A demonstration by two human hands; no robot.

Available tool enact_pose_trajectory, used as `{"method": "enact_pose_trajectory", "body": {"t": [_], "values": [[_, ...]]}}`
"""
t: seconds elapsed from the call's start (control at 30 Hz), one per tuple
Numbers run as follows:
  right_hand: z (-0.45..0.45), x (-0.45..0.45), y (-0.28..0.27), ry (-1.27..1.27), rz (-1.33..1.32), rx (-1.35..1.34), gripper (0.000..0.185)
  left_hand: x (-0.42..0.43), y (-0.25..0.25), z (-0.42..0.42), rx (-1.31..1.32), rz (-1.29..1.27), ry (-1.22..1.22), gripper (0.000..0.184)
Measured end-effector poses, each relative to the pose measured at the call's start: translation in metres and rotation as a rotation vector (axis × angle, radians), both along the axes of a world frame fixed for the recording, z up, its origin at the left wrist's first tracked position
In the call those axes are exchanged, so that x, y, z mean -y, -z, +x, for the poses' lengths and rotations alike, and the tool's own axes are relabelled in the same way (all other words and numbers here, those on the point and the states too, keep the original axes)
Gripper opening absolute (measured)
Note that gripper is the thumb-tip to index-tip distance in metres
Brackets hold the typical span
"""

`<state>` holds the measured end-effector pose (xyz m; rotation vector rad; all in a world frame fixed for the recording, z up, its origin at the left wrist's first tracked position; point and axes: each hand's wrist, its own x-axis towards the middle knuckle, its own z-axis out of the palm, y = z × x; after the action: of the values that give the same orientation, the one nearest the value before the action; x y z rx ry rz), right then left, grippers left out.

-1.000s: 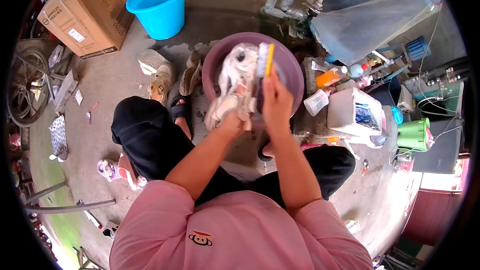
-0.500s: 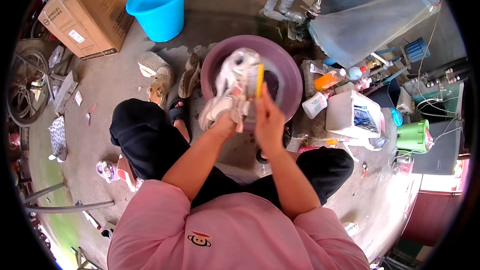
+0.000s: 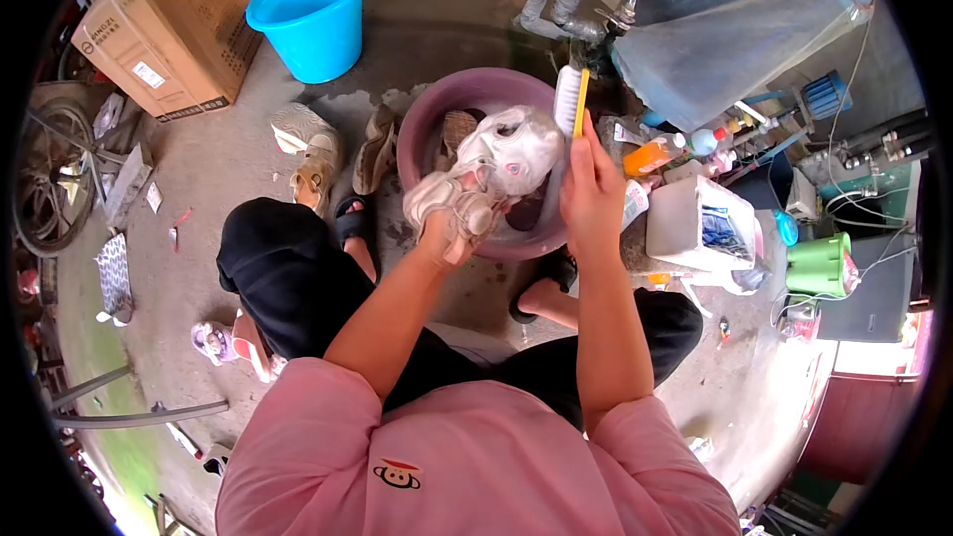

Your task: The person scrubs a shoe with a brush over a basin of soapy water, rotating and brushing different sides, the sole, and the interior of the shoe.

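My left hand (image 3: 449, 240) is closed on a wet, whitish shoe (image 3: 511, 151), holding it tilted over a mauve basin (image 3: 425, 104). My right hand (image 3: 593, 189) grips a scrubbing brush (image 3: 573, 101) with a yellow back and white bristles. The brush stands upright just right of the shoe, its bristles facing left, apart from or barely beside the shoe. Below the shoe, something brown, perhaps another shoe (image 3: 458, 129), shows inside the basin. The held shoe hides much of the basin's inside.
Tan shoes (image 3: 320, 164) lie on the floor left of the basin. Behind are a blue bucket (image 3: 313, 25) and a large cardboard box (image 3: 164, 35). To the right stand an orange bottle (image 3: 652, 155), a white foam box (image 3: 685, 228) and a green bucket (image 3: 819, 266).
My right hand has moved the brush right and upward, off the shoe. The shoe has turned in my left hand, its whitish part swinging right over the basin.
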<state>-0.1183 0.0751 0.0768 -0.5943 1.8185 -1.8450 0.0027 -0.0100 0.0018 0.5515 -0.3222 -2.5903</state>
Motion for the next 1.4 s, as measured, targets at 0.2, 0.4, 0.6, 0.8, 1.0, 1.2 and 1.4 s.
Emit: {"method": "enact_pose_trajectory", "body": {"t": [0.2,0.4,0.6,0.8,1.0,1.2,1.4], "values": [[0.042,-0.023,0.002,-0.055,0.122,-0.501,0.037,0.006,0.009,-0.009,0.340,-0.224,-0.304,0.026],[0.065,-0.037,0.021,-0.076,0.238,-0.908,0.036,0.028,0.011,-0.017,0.299,-0.062,-0.377,0.028],[0.031,-0.018,0.009,0.007,0.188,-0.659,0.035,0.005,0.020,-0.025,0.676,-0.618,-0.177,0.025],[0.059,-0.033,0.026,-0.054,0.160,-0.714,0.033,0.028,0.024,-0.016,0.345,-0.128,-0.445,0.030],[0.030,-0.024,0.011,0.005,0.274,-0.588,0.032,-0.001,0.071,-0.022,0.311,-0.360,-0.181,0.025],[0.009,-0.025,0.029,0.023,0.100,-0.494,0.033,-0.011,0.041,-0.023,0.443,-0.564,0.050,0.022],[-0.020,-0.047,0.099,0.050,0.645,-0.503,0.036,0.028,0.036,0.005,0.059,-0.287,0.060,0.027]]}}
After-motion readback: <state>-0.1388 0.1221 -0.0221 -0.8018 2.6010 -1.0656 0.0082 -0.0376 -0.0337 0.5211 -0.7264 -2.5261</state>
